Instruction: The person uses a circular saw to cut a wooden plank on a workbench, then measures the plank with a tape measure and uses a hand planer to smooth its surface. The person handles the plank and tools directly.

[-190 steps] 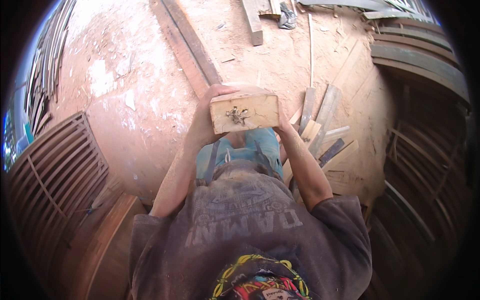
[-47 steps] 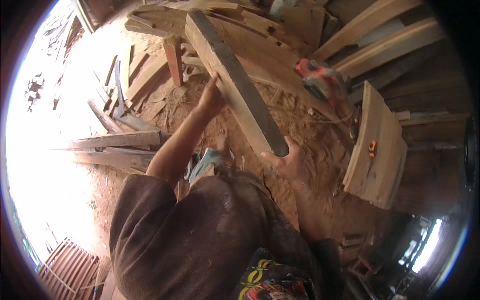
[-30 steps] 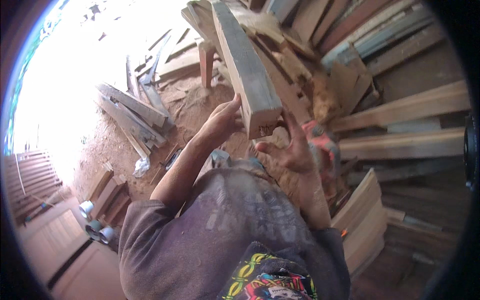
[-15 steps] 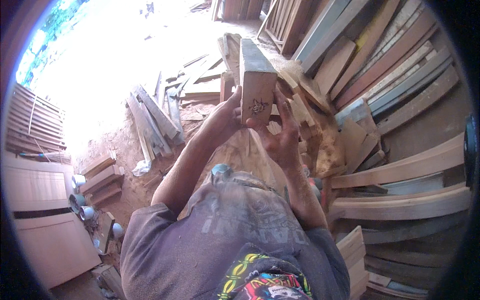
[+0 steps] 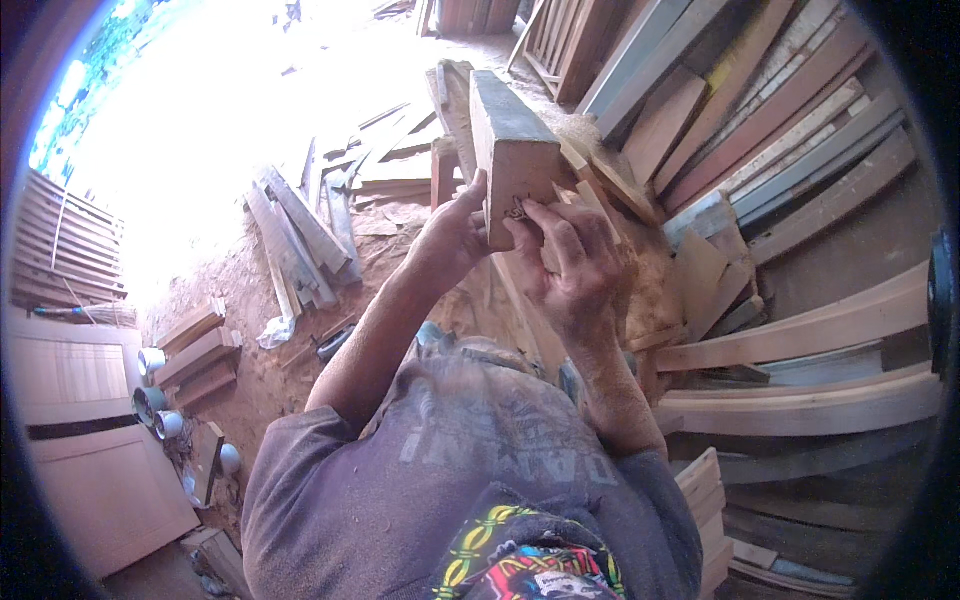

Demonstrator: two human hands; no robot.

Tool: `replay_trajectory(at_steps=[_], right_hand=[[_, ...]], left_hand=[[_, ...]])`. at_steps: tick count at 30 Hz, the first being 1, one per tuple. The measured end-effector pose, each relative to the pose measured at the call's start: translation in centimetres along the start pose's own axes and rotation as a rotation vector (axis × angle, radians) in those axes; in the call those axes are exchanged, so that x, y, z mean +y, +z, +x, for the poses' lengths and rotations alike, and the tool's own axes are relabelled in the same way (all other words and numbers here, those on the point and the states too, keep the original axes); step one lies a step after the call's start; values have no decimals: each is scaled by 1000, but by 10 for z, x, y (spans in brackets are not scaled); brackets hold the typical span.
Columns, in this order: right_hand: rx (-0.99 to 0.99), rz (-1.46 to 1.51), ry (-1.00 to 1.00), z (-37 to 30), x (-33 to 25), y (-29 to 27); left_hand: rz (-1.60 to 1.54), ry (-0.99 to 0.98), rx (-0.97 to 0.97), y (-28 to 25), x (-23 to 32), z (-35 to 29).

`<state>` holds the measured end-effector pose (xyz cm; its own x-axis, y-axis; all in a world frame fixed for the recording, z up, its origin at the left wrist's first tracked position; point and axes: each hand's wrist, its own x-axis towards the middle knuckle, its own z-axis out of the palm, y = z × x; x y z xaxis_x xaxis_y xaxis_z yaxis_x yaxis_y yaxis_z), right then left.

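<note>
A thick wooden block (image 5: 515,165), greyish on its upper face and pale brown on its near end, is held up in front of my chest. My left hand (image 5: 452,238) grips its left side, thumb laid along the edge and the other fingers partly hidden beneath. At the near end, a dark rough mark (image 5: 517,209) shows. My right hand (image 5: 585,265) is curled, its thumb and forefinger tips pinched together against that mark. Whether something small sits between those fingertips is hidden.
Loose boards (image 5: 305,235) lie scattered on the dusty ground ahead. Long planks (image 5: 790,150) lean at the right, with curved timbers (image 5: 800,405) nearer me. Panelled doors (image 5: 85,370), small tins (image 5: 150,403) and stacked wood pieces (image 5: 200,355) are at the left.
My right hand has left the block's right side and moved onto its near end, fingers now at the dark mark. The block has turned slightly; my left hand keeps its hold.
</note>
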<state>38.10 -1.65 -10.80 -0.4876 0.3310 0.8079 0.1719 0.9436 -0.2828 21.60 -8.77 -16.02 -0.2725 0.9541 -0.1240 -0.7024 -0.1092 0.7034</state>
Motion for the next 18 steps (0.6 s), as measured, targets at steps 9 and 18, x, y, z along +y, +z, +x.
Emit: replay_trajectory(at_steps=[9,18], right_hand=[[123,86,-97,-5,7,-37],[93,44,759,-59,89,-97]], left_hand=[[-25,-14,-10,7,-13,8],[-69,71,33,13,1,10]])
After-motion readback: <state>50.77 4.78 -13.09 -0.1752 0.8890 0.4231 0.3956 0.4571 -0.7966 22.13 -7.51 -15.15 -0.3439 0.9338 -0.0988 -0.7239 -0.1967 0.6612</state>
